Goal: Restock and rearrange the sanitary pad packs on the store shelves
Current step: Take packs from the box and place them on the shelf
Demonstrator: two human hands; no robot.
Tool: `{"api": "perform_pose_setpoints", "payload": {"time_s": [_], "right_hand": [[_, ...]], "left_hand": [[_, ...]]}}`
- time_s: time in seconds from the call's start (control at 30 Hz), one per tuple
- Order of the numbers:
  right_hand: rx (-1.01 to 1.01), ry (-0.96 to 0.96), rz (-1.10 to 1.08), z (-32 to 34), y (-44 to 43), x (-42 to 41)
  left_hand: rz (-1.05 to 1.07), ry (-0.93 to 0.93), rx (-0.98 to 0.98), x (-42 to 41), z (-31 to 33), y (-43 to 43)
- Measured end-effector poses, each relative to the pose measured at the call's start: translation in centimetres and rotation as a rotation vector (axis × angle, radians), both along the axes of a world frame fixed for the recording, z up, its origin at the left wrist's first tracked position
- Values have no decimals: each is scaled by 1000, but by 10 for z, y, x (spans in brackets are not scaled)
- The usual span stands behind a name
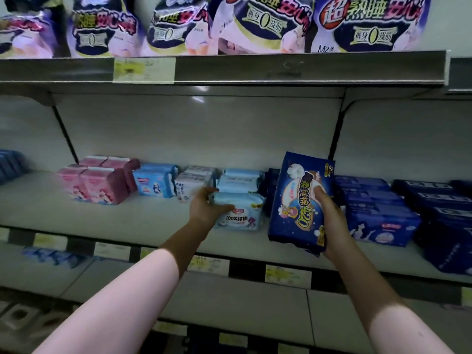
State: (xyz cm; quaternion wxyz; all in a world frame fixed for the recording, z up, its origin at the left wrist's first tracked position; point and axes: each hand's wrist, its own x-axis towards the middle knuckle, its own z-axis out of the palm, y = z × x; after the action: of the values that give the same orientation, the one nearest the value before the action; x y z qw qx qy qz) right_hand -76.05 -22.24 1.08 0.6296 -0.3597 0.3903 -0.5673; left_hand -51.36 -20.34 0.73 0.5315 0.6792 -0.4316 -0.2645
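My right hand grips a dark blue pad pack upright in front of the middle shelf, thumb across its front. My left hand grips the left end of a light blue pack that lies at the front of a row of the same light blue packs on that shelf. Dark blue packs are stacked on the shelf just right of the held pack.
On the same shelf to the left stand pink packs, blue-white packs and white packs. More navy packs fill the far right. Large purple bags line the upper shelf. Yellow price tags run along the shelf edge.
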Motion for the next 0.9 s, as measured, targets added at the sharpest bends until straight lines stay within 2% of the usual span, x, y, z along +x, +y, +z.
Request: {"api": "perform_pose_setpoints", "payload": {"time_s": [0.37, 0.9], "right_hand": [[74, -16, -111, -7, 1, 2], [110, 6, -64, -8, 0, 2]], "left_hand": [[-43, 87, 40, 12, -20, -34], [-84, 75, 60, 25, -24, -55]]}}
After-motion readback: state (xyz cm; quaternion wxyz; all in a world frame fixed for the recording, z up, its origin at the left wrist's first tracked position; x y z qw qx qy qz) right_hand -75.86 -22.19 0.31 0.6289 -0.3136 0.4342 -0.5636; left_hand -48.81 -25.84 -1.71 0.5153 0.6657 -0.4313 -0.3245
